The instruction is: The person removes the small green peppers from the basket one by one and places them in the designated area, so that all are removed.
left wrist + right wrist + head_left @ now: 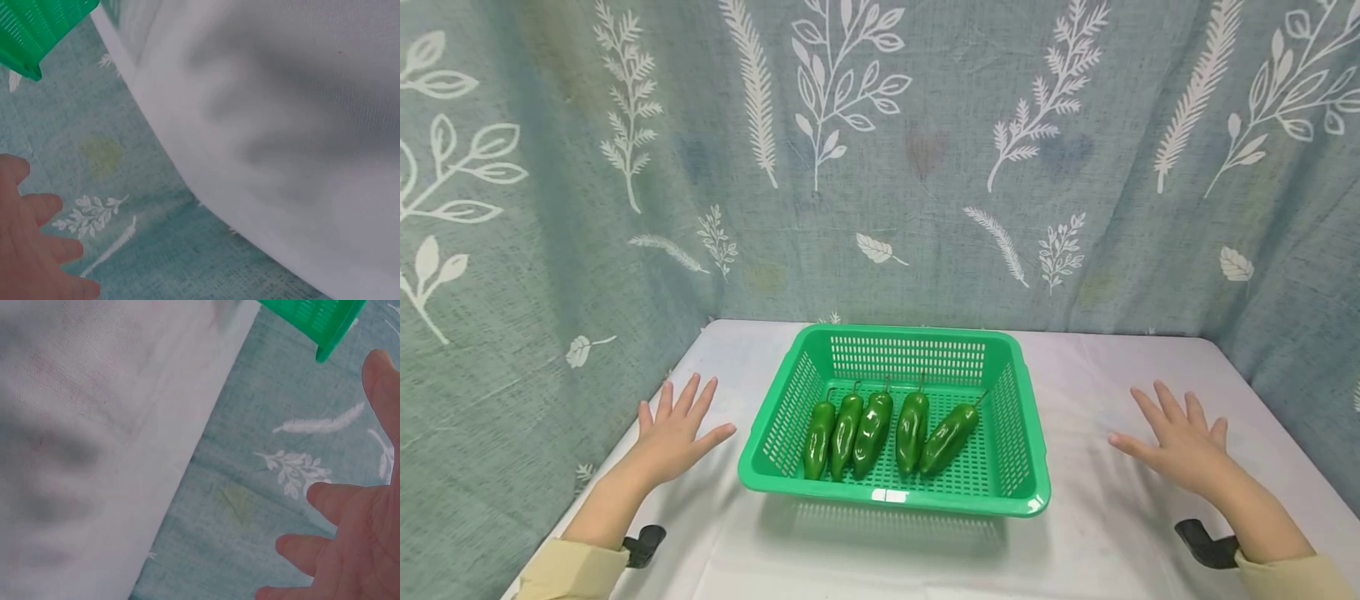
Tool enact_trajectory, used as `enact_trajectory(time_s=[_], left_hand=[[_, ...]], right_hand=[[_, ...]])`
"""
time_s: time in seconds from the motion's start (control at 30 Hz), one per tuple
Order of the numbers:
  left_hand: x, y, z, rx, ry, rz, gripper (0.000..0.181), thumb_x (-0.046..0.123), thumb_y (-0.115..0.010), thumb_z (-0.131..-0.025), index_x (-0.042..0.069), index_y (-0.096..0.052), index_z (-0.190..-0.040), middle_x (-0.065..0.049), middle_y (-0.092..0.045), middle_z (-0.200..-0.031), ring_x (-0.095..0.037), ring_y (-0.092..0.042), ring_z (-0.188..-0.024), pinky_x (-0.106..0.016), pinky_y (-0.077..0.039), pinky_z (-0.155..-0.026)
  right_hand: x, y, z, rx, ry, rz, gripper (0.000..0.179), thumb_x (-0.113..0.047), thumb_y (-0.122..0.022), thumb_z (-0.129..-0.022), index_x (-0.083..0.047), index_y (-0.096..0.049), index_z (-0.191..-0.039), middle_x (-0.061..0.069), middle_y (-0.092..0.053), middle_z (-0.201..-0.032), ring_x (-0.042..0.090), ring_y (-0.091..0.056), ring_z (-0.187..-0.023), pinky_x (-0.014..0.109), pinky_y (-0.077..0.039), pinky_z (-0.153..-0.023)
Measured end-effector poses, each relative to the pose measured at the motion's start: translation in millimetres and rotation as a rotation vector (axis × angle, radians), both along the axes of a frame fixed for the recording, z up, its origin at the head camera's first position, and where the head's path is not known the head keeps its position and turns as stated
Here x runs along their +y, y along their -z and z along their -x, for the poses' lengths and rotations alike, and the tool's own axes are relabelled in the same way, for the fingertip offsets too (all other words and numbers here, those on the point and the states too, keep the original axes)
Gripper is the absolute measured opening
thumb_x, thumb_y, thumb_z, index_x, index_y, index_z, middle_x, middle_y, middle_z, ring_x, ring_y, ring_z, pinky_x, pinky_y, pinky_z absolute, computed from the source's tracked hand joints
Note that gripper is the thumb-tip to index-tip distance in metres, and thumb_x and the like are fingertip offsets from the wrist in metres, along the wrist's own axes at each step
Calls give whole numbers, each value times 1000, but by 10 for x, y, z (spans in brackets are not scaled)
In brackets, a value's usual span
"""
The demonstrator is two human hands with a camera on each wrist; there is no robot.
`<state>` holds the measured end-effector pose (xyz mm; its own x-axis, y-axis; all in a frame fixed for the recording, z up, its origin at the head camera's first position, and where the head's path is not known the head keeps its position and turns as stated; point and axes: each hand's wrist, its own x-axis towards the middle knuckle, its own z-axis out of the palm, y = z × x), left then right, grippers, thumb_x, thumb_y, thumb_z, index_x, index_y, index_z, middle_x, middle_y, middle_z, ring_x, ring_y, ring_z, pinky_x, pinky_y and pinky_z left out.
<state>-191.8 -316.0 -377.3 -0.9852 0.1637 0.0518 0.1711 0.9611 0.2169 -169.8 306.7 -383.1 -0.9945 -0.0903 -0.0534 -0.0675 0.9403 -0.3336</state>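
A green plastic basket (891,505) with slotted walls stands at the middle of the table in the head view. Several glossy green peppers (872,433) with thin stems lie side by side in it, the rightmost one slanted. Left of the basket, my left hand (673,433) is spread palm down over the table, apart from the basket and holding nothing. My right hand (1183,442) is spread the same way on the right side, also holding nothing. Both wrist views show spread fingers and a corner of the basket (44,31), with soft hand shadows on the cloth.
A white cloth (1090,400) covers the table. Behind it and along both sides hangs a grey-green curtain (925,250) with white leaf prints. Black straps (643,546) sit at both wrists, below light sleeves (568,571).
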Motion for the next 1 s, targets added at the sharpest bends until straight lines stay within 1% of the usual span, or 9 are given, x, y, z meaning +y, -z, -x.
enact_trajectory(time_s=[0.2, 0.27, 0.33, 0.4, 0.5, 0.57, 0.7, 0.83, 1.0], left_hand=[[1, -7, -30, 10, -17, 1, 85, 58, -43, -89, 5, -11, -147, -27, -7, -149, -56, 5, -130, -72, 9, -95], [7, -10, -49, 15, -22, -4, 84, 58, -43, -89, 5, -12, -147, -28, -12, -148, -57, 1, -130, -73, 7, -95], [18, -12, -73, 17, -17, -32, 82, 55, -44, -90, 4, -14, -147, -29, -18, -146, -58, -6, -129, -73, 2, -95], [38, -14, -99, 21, 4, -76, 78, 50, -45, -91, 2, -16, -146, -31, -24, -143, -58, -14, -127, -74, -4, -94], [79, -15, -137, 4, 55, -186, 73, 42, -46, -93, 0, -16, -145, -32, -28, -141, -55, -22, -126, -73, -13, -94], [105, -9, -153, -21, 95, -266, 71, 37, -46, -95, 0, -13, -146, -32, -29, -141, -53, -25, -127, -71, -18, -94], [154, 20, -154, -89, 163, -423, 70, 29, -48, -95, 7, -7, -148, -28, -28, -143, -49, -25, -129, -67, -29, -92], [227, 59, -123, -121, 202, -515, 72, 25, -51, -94, 13, -6, -149, -25, -31, -142, -49, -29, -127, -68, -32, -89], [330, 115, -29, -125, 213, -555, 76, 26, -56, -91, 11, -8, -148, -24, -33, -142, -48, -33, -126, -66, -30, -93]], right_hand=[[-13, 23, -4, 10, -5, -3, 90, -60, -47, -86, 2, -16, -143, 34, -1, -145, 64, 7, -123, 79, 8, -85], [-20, 26, -3, 9, -5, -4, 90, -60, -48, -86, 3, -17, -143, 34, -2, -145, 65, 4, -123, 79, 6, -86], [-26, 24, -2, 8, -4, -5, 90, -59, -49, -85, 3, -18, -142, 35, -4, -144, 65, 2, -123, 79, 3, -86], [-31, 20, 2, 18, -2, -17, 91, -60, -49, -85, 4, -19, -142, 36, -6, -143, 65, -3, -122, 79, -2, -86], [-38, 4, 6, 48, -8, -33, 91, -59, -49, -85, 6, -19, -141, 38, -11, -141, 66, -9, -119, 78, -9, -86], [-51, -11, 9, 78, -21, -27, 90, -58, -50, -85, 7, -20, -141, 39, -14, -139, 65, -14, -118, 76, -13, -88], [-106, -77, 31, 108, -54, 39, 86, -51, -54, -87, 8, -21, -141, 40, -19, -138, 61, -21, -119, 73, -20, -89], [-204, -186, 69, 82, -67, 124, 85, -50, -53, -88, 7, -20, -142, 37, -22, -139, 56, -26, -121, 70, -26, -89], [-368, -337, 112, 60, -77, 209, 81, -48, -52, -89, 3, -20, -143, 32, -30, -138, 49, -42, -114, 60, -43, -82]])
